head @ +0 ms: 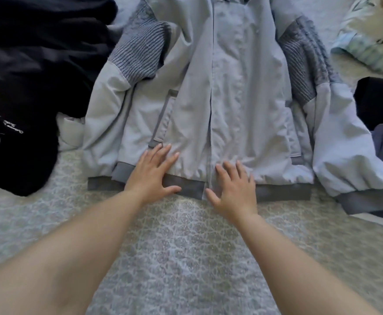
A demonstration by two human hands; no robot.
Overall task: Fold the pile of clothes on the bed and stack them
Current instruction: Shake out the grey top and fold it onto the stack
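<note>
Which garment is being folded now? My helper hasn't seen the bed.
On the patterned bedspread, between dark clothes and a pale printed heap, lies the jacket. Both hands press its hem. Only it is light grey-blue with ribbed sleeve panels.

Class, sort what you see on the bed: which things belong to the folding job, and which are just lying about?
Belongs to the job:
grey jacket
black clothes
left hand
right hand

Just lying about:
patterned bedcover
pale printed cloth

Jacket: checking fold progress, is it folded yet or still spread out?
Spread. The jacket lies flat, front up, both sleeves out to the sides, with the left hand and right hand pressing flat on its hem.
</note>
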